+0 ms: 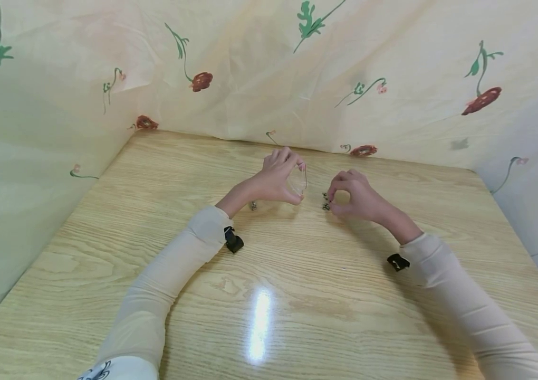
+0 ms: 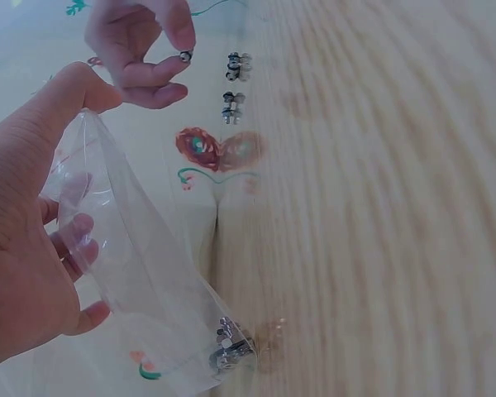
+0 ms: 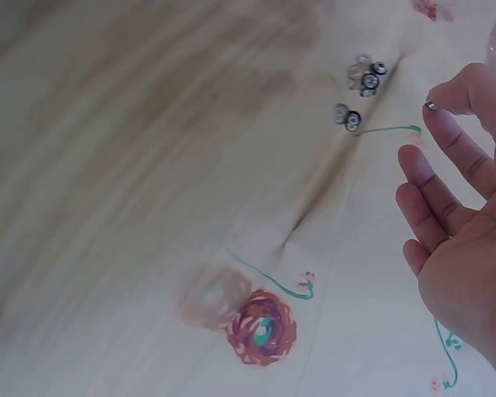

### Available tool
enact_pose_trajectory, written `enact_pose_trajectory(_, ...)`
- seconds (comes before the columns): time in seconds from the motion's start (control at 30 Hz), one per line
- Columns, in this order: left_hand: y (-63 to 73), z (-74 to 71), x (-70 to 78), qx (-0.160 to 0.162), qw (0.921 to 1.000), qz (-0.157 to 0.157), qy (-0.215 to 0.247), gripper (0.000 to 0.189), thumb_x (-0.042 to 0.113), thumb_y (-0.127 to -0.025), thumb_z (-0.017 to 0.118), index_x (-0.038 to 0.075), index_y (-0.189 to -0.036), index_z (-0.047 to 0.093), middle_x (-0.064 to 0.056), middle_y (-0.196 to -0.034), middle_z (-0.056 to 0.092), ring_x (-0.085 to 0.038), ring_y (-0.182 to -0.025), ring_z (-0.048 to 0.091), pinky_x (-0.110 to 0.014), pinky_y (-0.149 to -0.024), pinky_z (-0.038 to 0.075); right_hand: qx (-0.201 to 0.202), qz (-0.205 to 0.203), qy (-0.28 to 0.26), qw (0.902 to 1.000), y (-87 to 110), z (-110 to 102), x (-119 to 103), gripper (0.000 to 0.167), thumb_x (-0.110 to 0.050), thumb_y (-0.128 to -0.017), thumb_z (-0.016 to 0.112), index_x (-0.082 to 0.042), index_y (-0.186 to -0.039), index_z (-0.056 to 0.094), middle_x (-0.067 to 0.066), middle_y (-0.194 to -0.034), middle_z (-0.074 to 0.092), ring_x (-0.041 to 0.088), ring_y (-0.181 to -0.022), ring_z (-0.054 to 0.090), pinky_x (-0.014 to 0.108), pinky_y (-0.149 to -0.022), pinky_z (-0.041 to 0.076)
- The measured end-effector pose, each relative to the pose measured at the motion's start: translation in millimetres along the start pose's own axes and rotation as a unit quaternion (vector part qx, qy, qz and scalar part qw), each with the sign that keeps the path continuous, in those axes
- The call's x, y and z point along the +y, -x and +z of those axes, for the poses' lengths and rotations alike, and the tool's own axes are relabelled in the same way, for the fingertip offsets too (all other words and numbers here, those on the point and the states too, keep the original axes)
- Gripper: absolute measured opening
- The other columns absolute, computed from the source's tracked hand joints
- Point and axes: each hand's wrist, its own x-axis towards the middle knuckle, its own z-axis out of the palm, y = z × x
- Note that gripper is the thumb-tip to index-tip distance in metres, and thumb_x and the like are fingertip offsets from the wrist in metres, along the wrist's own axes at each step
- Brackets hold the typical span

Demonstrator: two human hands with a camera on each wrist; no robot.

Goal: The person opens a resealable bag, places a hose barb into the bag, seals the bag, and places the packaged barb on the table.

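Note:
My left hand [image 1: 276, 177] holds a clear plastic bag [image 2: 140, 231] by its mouth, thumb and fingers spreading it wide. Several small shiny metal pieces [image 2: 231, 346] lie in the bag's bottom corner, down at the tabletop. To the right, my right hand [image 1: 356, 196] pinches one small round metal piece [image 2: 185, 56] between thumb and index finger. The other right fingers are loosely bent in the right wrist view. Close beside that hand, more small metal pieces [image 1: 326, 207] sit on the table in two little groups, dark and silver, partly ring-shaped.
The wood-grain table [image 1: 297, 316] runs back to a cream cloth [image 1: 259, 68] printed with red flowers, which also hangs along both sides. Black wrist straps [image 1: 233, 241] show at both cuffs. A bright light reflection lies on the near part of the tabletop.

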Motion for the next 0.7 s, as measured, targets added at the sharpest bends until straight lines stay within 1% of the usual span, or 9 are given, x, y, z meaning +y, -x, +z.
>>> enact_pose_trajectory(0.13, 0.5, -0.5, 0.9, 0.0, 1.0, 0.003, -0.004, 0.053, 0.033, -0.079, 0.077, 0.019, -0.118, 0.044, -0.009, -0.127, 0.037, -0.026, -0.113, 0.028, -0.046, -0.1, 0.022, 0.009, 0.002, -0.016, 0.9998, -2.6, -2, -2, 0.013, -0.001, -0.075, 0.075, -0.013, -0.08, 0.071, 0.009, -0.095, 0.065, 0.029, -0.088, 0.047, 0.045, -0.085, 0.028)
enact_pose_trajectory(0.2, 0.8, -0.8, 1.1, -0.001, 1.0, 0.005, -0.004, 0.053, 0.033, -0.079, 0.077, 0.019, -0.118, 0.044, -0.01, -0.127, 0.037, -0.026, -0.113, 0.028, -0.046, -0.1, 0.022, 0.013, 0.003, -0.023, 0.9997, -4.0, -3, -3, 0.013, -0.001, -0.076, 0.075, -0.012, -0.081, 0.072, 0.01, -0.095, 0.066, 0.03, -0.09, 0.049, 0.046, -0.085, 0.029)
enact_pose_trajectory(0.33, 0.6, -1.0, 1.1, -0.002, 1.0, 0.005, -0.003, 0.053, 0.033, -0.08, 0.077, 0.019, -0.119, 0.044, -0.012, -0.129, 0.038, -0.026, -0.114, 0.028, -0.046, -0.101, 0.022, 0.02, 0.005, -0.034, 0.9992, -5.9, -6, -6, 0.013, -0.001, -0.076, 0.075, -0.013, -0.081, 0.072, 0.009, -0.096, 0.066, 0.03, -0.096, 0.052, 0.05, -0.09, 0.031)
enact_pose_trajectory(0.43, 0.1, -1.0, 1.0, -0.001, 1.0, 0.004, -0.003, 0.053, 0.033, -0.079, 0.076, 0.019, -0.119, 0.044, -0.011, -0.128, 0.038, -0.026, -0.114, 0.028, -0.046, -0.101, 0.022, 0.026, 0.004, -0.041, 0.9988, -7.2, -7, -7, 0.015, 0.001, -0.076, 0.075, -0.013, -0.082, 0.071, 0.009, -0.095, 0.066, 0.031, -0.099, 0.053, 0.054, -0.094, 0.032)
enact_pose_trajectory(0.53, -0.4, -1.1, 0.8, -0.001, 1.0, 0.004, -0.003, 0.055, 0.033, -0.079, 0.077, 0.016, -0.122, 0.046, -0.011, -0.127, 0.037, -0.026, -0.114, 0.028, -0.046, -0.101, 0.023, 0.031, 0.005, -0.047, 0.9984, -8.9, -7, -8, 0.017, 0.003, -0.075, 0.076, -0.012, -0.082, 0.071, 0.01, -0.096, 0.066, 0.032, -0.099, 0.053, 0.055, -0.095, 0.032)
enact_pose_trajectory(0.7, -1.1, -0.9, 0.3, 0.0, 1.0, 0.004, 0.001, 0.059, 0.031, -0.078, 0.077, 0.011, -0.125, 0.047, -0.014, -0.129, 0.039, -0.027, -0.114, 0.028, -0.047, -0.102, 0.023, 0.034, 0.013, -0.063, 0.9973, -12.5, -10, -11, 0.015, 0.004, -0.077, 0.074, -0.01, -0.082, 0.07, 0.011, -0.096, 0.065, 0.031, -0.101, 0.052, 0.055, -0.099, 0.032)
